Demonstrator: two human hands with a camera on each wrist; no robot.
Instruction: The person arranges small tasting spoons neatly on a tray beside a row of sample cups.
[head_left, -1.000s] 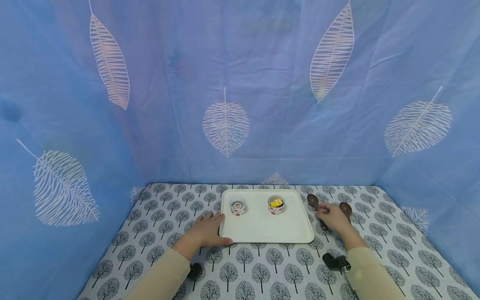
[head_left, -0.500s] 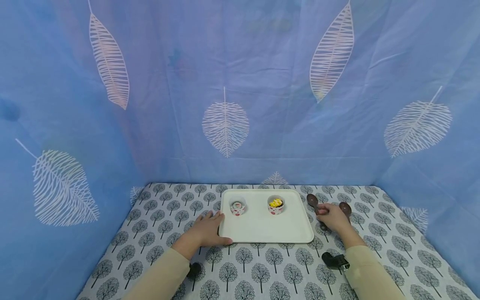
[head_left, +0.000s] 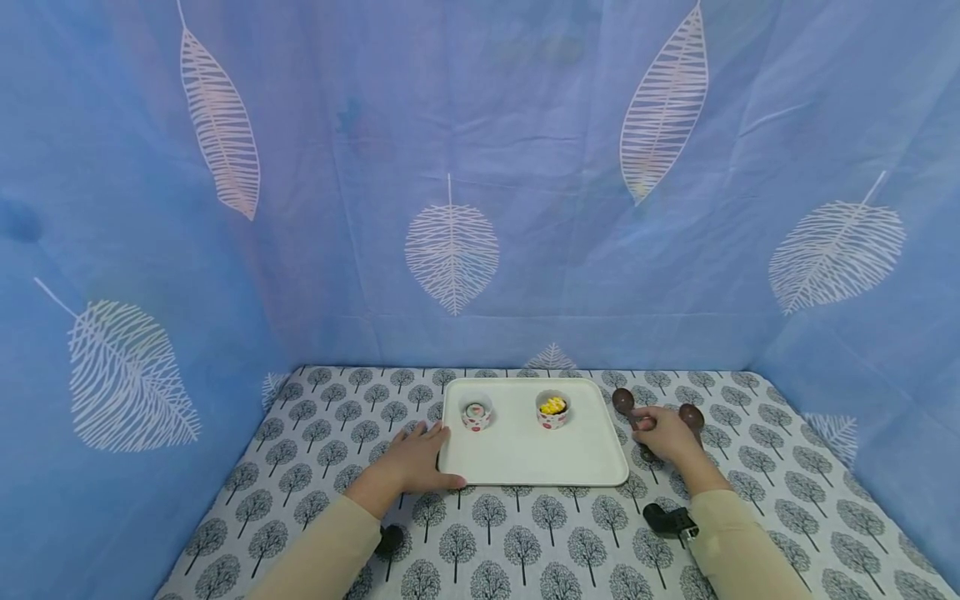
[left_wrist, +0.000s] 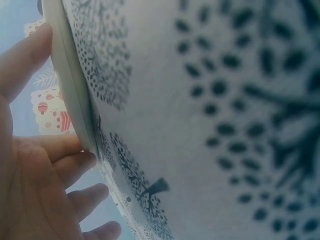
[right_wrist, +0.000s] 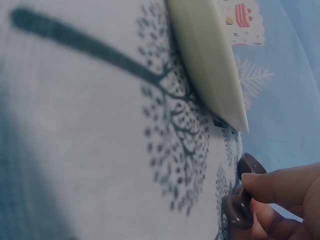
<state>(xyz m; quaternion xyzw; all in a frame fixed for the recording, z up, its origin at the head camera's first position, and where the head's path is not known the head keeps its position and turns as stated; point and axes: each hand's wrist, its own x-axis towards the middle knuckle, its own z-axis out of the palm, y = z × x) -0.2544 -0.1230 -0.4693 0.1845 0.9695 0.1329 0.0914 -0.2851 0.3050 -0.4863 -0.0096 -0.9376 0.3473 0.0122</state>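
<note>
My left hand (head_left: 412, 460) lies against the left side of a cream rectangular tray (head_left: 525, 462). Its fingers are spread and fairly straight, with the thumb at the near-left corner; in the left wrist view the thumb and fingertips touch the tray's rim (left_wrist: 67, 85). To the right of the tray, my right hand (head_left: 669, 435) pinches a dark brown spoon (head_left: 623, 401) between thumb and fingers. The spoon's bowl points away, near the tray's right edge. In the right wrist view the spoon's curled handle (right_wrist: 237, 212) shows below the thumb.
Two patterned paper cups stand on the tray: the left cup (head_left: 476, 422) holds something pale and round, the right cup (head_left: 552, 422) something yellow and dark. A second brown spoon (head_left: 692, 417) lies right of my hand. Blue leaf-print curtains (head_left: 450, 125) enclose the tree-print tablecloth (head_left: 487, 550).
The pinched spoon has turned slightly in my right fingers, its bowl shifting a little to the left. My left hand and the tray have stayed in place.
</note>
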